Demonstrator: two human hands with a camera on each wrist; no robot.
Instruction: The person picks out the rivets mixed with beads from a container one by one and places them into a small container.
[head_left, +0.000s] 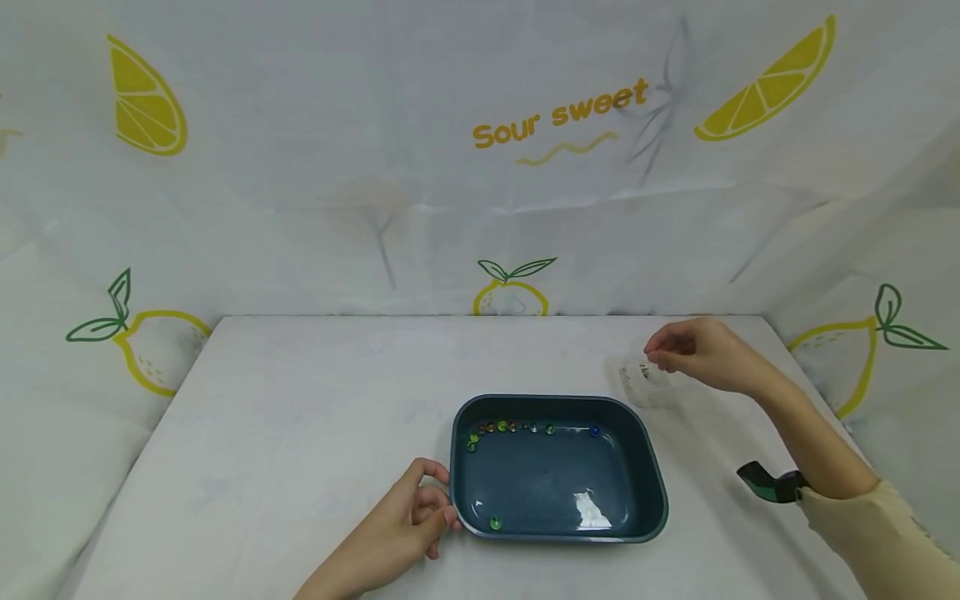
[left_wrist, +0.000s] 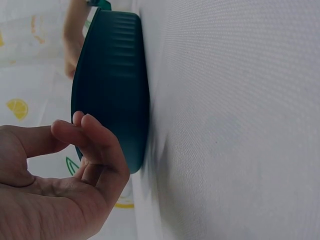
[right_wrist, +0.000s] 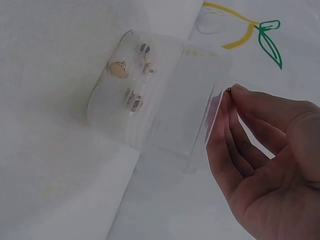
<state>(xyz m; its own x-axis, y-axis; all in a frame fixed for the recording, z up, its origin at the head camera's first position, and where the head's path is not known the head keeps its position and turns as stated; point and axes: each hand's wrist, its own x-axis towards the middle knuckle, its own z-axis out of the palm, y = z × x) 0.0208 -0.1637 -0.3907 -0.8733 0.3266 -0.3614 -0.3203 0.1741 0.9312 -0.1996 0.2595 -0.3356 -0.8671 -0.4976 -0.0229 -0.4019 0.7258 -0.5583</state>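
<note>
A dark blue-green tray (head_left: pixel 558 533) stands on the white table with several glass marbles inside, mostly along its far wall. My left hand (head_left: pixel 405 517) is at the tray's left side, its loosely bent fingers against or very close to the outer wall; contact is hard to tell. Beyond the tray's far right corner is a clear plastic box (right_wrist: pixel 170 100), holding several small metallic pieces (right_wrist: pixel 134 100). Above that box, my right hand (head_left: pixel 701 354) pinches a tiny dark metal piece (right_wrist: pixel 228 89) between thumb and finger. Its exact kind is too small to tell.
A black and green strap (head_left: pixel 768 483) hangs at the right wrist, above the table. White cloth (head_left: pixel 375 167) printed with lemons surrounds the table at the back and sides. The table's back edge lies just beyond the clear box.
</note>
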